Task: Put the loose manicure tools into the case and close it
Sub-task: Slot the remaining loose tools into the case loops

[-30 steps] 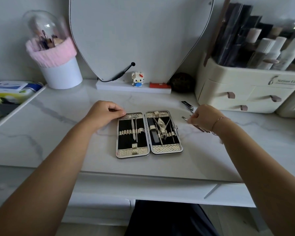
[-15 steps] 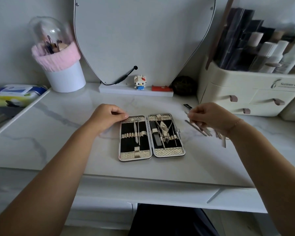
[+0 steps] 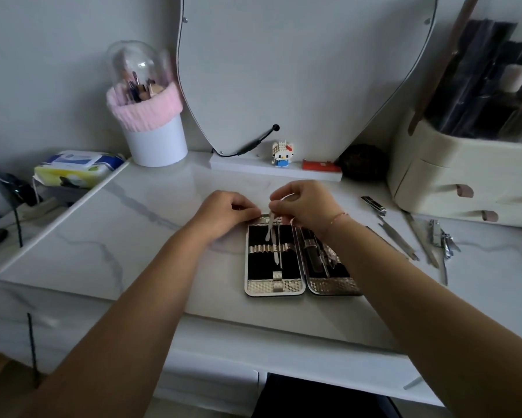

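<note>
The manicure case (image 3: 274,286) lies open and flat on the white marble table, black inside with silver ends. Its left half holds a slim tool under the elastic band; its right half holds several tools, partly hidden by my right forearm. My left hand (image 3: 226,214) rests with curled fingers on the case's top left corner. My right hand (image 3: 306,206) is above the case's top edge and pinches a thin silver tool (image 3: 270,226) that points down into the left half. Several loose tools (image 3: 404,239) lie to the right of the case, among them nail clippers (image 3: 434,233).
A cream drawer organiser (image 3: 464,176) with bottles stands at the back right. A mirror (image 3: 298,70) leans on the wall, with a small toy figure (image 3: 282,153) on its base. A white cup with a pink band (image 3: 151,128) and a tissue pack (image 3: 75,168) sit at the left.
My right hand lifted a thin tool from the loose pile on the right and carried it left over the case's left half. My left hand stayed at the case's corner.
</note>
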